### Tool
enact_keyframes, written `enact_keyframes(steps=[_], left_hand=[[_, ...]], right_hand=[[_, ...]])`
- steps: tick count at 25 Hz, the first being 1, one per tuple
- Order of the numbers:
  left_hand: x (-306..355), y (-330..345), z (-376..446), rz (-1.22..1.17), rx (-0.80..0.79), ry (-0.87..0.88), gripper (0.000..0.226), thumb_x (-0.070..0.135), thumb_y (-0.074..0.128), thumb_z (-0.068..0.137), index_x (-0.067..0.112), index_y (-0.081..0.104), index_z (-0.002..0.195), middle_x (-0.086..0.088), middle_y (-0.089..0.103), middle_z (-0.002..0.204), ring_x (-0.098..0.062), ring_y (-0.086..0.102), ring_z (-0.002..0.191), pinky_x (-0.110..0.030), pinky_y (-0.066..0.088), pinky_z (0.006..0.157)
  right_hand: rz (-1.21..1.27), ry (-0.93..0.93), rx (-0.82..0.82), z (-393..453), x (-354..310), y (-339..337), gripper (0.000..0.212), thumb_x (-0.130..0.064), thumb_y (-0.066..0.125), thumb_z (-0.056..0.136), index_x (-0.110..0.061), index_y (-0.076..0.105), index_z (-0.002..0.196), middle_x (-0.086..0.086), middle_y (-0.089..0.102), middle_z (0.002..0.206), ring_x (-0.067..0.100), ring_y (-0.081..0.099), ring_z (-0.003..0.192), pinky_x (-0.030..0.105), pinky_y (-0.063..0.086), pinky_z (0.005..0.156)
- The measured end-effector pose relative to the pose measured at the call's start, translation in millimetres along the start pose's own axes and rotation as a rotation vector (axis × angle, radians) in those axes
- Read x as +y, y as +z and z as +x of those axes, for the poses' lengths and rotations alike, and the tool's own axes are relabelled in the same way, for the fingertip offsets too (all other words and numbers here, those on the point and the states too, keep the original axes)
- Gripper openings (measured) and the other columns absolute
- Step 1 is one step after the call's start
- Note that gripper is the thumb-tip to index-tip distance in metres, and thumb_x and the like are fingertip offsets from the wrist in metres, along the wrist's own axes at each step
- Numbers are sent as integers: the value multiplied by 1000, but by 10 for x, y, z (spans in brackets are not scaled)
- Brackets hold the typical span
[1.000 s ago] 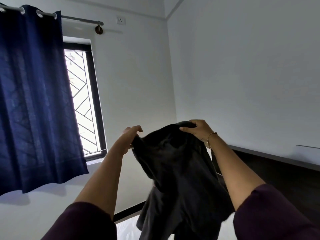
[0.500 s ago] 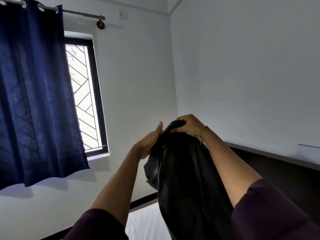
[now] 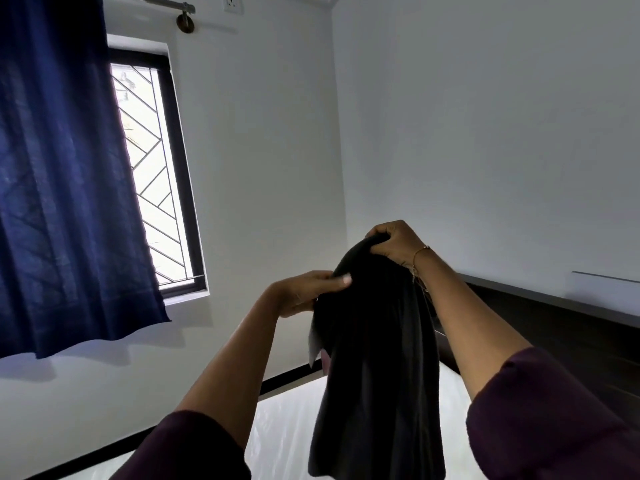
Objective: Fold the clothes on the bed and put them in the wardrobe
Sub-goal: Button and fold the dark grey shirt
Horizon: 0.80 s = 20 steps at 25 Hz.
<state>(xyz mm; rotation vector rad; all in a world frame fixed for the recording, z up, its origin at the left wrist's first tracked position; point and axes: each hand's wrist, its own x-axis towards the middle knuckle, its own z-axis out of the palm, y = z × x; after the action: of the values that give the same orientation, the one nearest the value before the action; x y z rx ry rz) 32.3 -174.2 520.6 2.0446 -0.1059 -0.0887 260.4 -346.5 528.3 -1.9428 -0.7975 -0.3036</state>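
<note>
Home bedroom; bed (image 3: pixel 287 420); dark headboard (image 3: pixel 554 341); curtained window (image 3: pixel 152 174)

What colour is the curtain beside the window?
The curtain is dark navy blue, plain, seen in the head view.

dark garment (image 3: pixel 377 358) hem cut off below, curtain (image 3: pixel 59 168) cropped left, bed (image 3: pixel 287 420) mostly hidden

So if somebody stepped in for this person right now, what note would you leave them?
Right hand grips the top of the dark garment, held up in the air.
Left hand pinches the garment's upper edge just below and to the left.
The garment hangs lengthwise over the bed, clear of it.
Done: garment lifted and gathered at the top.
Left: finish folding it and put it in the wardrobe, which is out of view.
</note>
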Motion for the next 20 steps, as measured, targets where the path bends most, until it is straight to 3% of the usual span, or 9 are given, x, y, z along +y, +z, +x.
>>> enact_keyframes(steps=[2, 3, 5, 7, 9, 11, 14, 17, 20], left_hand=[[-22, 33, -16, -89, 37, -28, 63, 67, 42, 102, 21, 60, 141, -3, 72, 132, -22, 68, 122, -34, 56, 98], [-29, 44, -21, -101, 53, -49, 66, 67, 43, 100, 18, 61, 139, -3, 72, 130, -22, 69, 121, -36, 55, 102], [-40, 64, -42, -100, 90, -75, 62, 58, 57, 97, 7, 66, 131, -8, 75, 124, -25, 71, 116, -42, 52, 110], [-18, 69, -76, -134, 133, -80, 53, 45, 67, 96, 1, 69, 125, -14, 76, 120, -30, 73, 111, -45, 51, 110], [55, 69, -103, -186, 173, -65, 45, 36, 71, 96, -1, 71, 122, -18, 76, 118, -32, 74, 107, -44, 54, 106], [152, 87, -75, -243, 234, -20, 37, 30, 72, 97, 1, 72, 120, -18, 76, 115, -30, 74, 103, -39, 57, 99], [227, 63, 61, -326, 383, 7, 28, 23, 69, 101, 2, 73, 118, -18, 77, 113, -27, 76, 96, -36, 59, 91], [235, -22, 135, -439, 487, -37, 29, 16, 66, 102, -4, 71, 121, -22, 74, 120, -26, 76, 85, -36, 61, 85], [315, -76, 129, -473, 545, -2, 22, 17, 64, 103, -3, 72, 104, -24, 75, 108, -26, 75, 76, -35, 59, 77]], right_hand=[[-1, -12, -23, -69, -98, -5, 24, 4, 92, 98, -8, 101, 117, 18, 97, 119, 5, 77, 84, 37, 68, 106], [6, -19, -39, -97, -142, -8, 19, 0, 92, 100, -13, 99, 111, 13, 96, 113, 6, 77, 86, 36, 67, 103], [40, -11, -84, -146, -200, -9, 17, -14, 86, 106, -24, 91, 93, 2, 88, 101, 12, 76, 91, 36, 62, 97], [30, 24, -81, -124, -168, 24, 29, -28, 70, 112, -24, 86, 88, -1, 84, 108, 24, 75, 110, 46, 55, 104], [-205, 38, -41, -103, -103, 109, 36, -29, 60, 119, -17, 90, 103, 6, 83, 125, 35, 67, 131, 58, 51, 113], [-440, 26, 25, -135, -17, 282, 36, -32, 59, 122, -15, 90, 118, 9, 79, 134, 39, 57, 140, 62, 55, 124], [-479, 18, 44, -176, 65, 545, 28, -39, 67, 121, -27, 85, 138, 8, 70, 150, 38, 51, 152, 66, 57, 133], [-168, -25, 99, -194, -52, 728, 23, -32, 79, 119, -18, 88, 135, 14, 73, 144, 34, 72, 133, 65, 71, 129], [45, -129, 186, -363, -315, 882, 29, -36, 87, 119, -12, 84, 136, 12, 77, 133, 25, 80, 111, 50, 75, 107]])
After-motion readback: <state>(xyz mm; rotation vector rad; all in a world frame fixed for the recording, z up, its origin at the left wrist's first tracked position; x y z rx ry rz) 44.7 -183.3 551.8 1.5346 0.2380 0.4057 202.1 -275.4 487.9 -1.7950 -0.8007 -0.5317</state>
